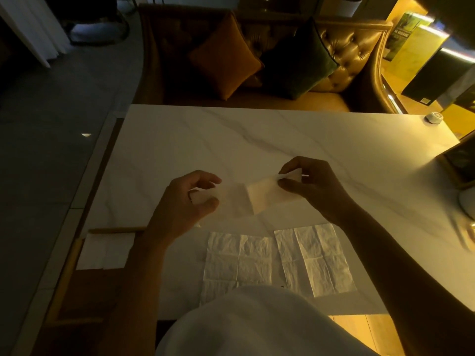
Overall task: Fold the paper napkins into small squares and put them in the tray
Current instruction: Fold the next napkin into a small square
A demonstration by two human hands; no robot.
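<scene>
A white paper napkin point(253, 197), folded into a long strip, hangs just above the marble table between both hands. My left hand point(183, 204) pinches its left end and my right hand point(312, 186) pinches its right end. Two unfolded, creased napkins lie flat near the front edge, one point(237, 260) in the middle and one point(316, 258) to its right. At the table's left edge a wooden tray point(77, 255) holds folded white napkins point(105, 250).
The marble table point(231, 140) stretches away behind the hands. A small round white object point(433, 116) sits at the far right corner. A dark framed box point(460, 163) and a white rounded item point(466, 201) stand at the right edge. A sofa with cushions point(226, 57) is beyond.
</scene>
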